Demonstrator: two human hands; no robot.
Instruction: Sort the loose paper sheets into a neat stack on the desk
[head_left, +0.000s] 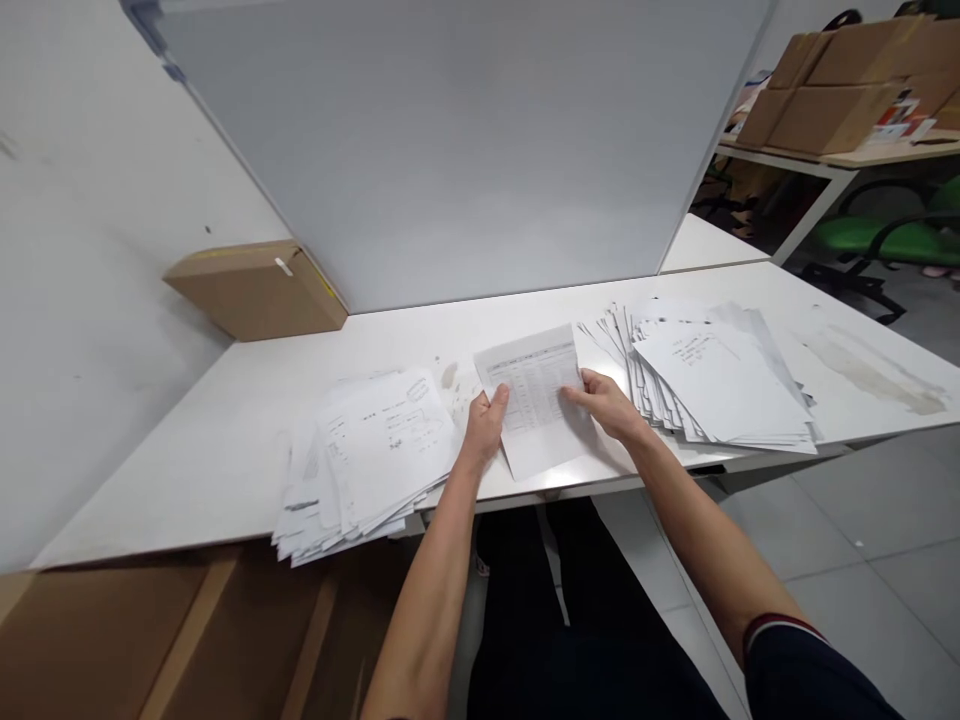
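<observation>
I hold a single printed sheet (pixel 536 400) with a table on it, flat over the white desk (pixel 225 420). My left hand (pixel 484 425) pinches its left edge, thumb on top. My right hand (pixel 607 403) grips its right edge the same way. A messy pile of papers (pixel 367 460) with handwriting lies to the left of my left hand. A fanned stack of papers (pixel 720 385) lies just right of my right hand.
A grey partition panel (pixel 465 140) stands along the desk's back. A cardboard box (pixel 255 288) sits at the back left by the wall. Flat cardboard (pixel 150 630) lies below the desk's near left edge. Boxes (pixel 840 90) and green chairs (pixel 885 235) are at far right.
</observation>
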